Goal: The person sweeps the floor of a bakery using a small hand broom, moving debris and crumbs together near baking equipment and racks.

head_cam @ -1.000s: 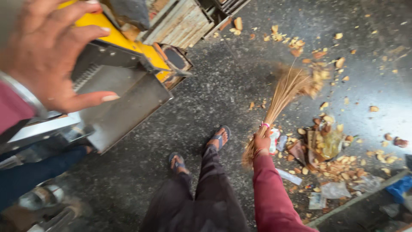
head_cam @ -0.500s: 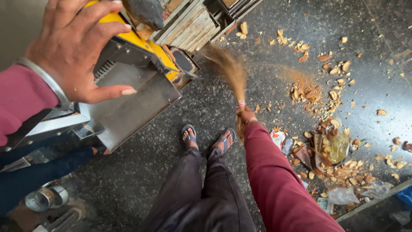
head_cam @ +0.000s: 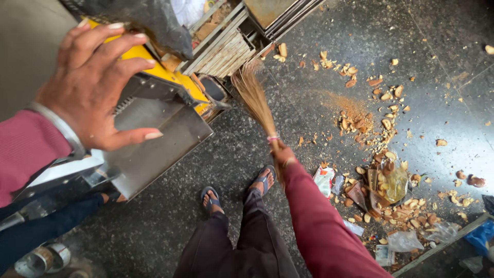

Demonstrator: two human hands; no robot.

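Swung farther toward the machine, the grass broom (head_cam: 256,100) stays clenched in the right hand (head_cam: 282,154), bristles near the metal racks (head_cam: 226,49). Left hand (head_cam: 95,82) rests spread, grasping nothing, on the yellow machine (head_cam: 164,72). Sweeping is underway; nut shells (head_cam: 383,128) lie scattered right.

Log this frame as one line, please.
right hand: grips broom | bristles: beside metal rack | left hand: open, on metal machine | shell litter: floor, right

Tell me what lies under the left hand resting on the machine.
Under the left hand sits a grey sheet-metal machine with a yellow top panel; a slotted grille shows beside the thumb. The surface directly beneath the palm is covered.
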